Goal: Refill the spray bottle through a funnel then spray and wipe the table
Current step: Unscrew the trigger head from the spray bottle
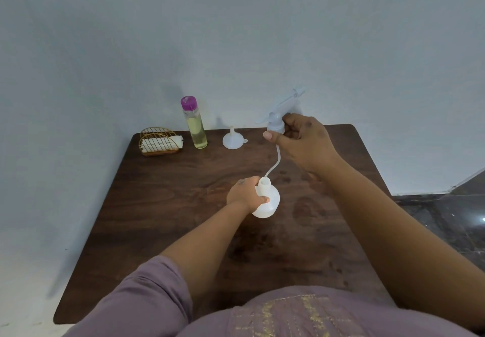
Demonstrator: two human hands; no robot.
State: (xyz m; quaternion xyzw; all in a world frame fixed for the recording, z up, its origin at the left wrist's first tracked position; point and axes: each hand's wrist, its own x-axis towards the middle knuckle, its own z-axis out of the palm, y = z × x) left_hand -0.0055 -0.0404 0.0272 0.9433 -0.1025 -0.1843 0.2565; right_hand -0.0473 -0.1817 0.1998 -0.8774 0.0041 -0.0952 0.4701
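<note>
My left hand [245,195] grips the spray bottle [266,200] (no label readable). My right hand [301,139] pinches the sprayer head [277,122] above it, tube [274,164] trailing.

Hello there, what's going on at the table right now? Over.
Left hand grips bottle. Right hand holds spray head lifted off, tube trailing. Funnel waiting, nothing in the way.
</note>
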